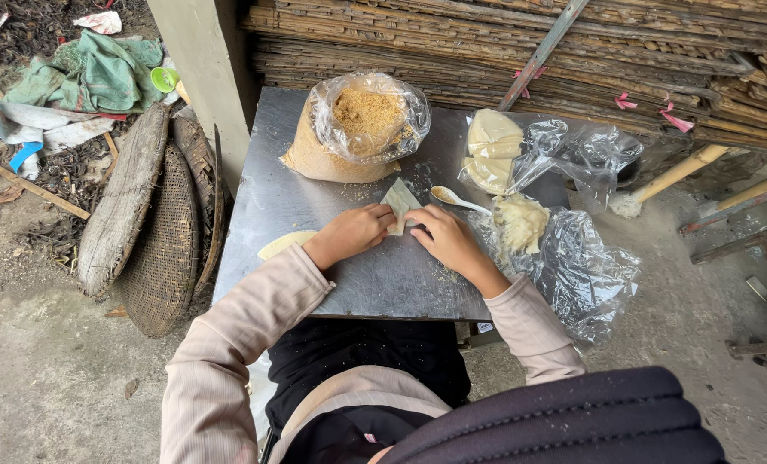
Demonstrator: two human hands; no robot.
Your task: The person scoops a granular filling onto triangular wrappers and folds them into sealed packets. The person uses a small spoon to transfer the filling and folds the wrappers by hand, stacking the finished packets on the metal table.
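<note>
Both of my hands meet at the middle of a grey metal table [263,206]. My left hand [353,232] and my right hand [443,236] pinch the near end of a pale folded dough wrapper [400,202] lying on the tabletop. A white spoon [456,198] rests just beyond my right hand. A lump of pale dough [521,222] sits on crinkled clear plastic to the right. A flat round wrapper [284,243] lies by my left wrist.
An open plastic bag of golden crumbs [362,125] stands at the table's back. A clear bag with pale round wrappers [495,150] lies to its right. Stacked bamboo slats [504,43] fill the back. Woven baskets [155,241] lean at the left, by a concrete post [203,69].
</note>
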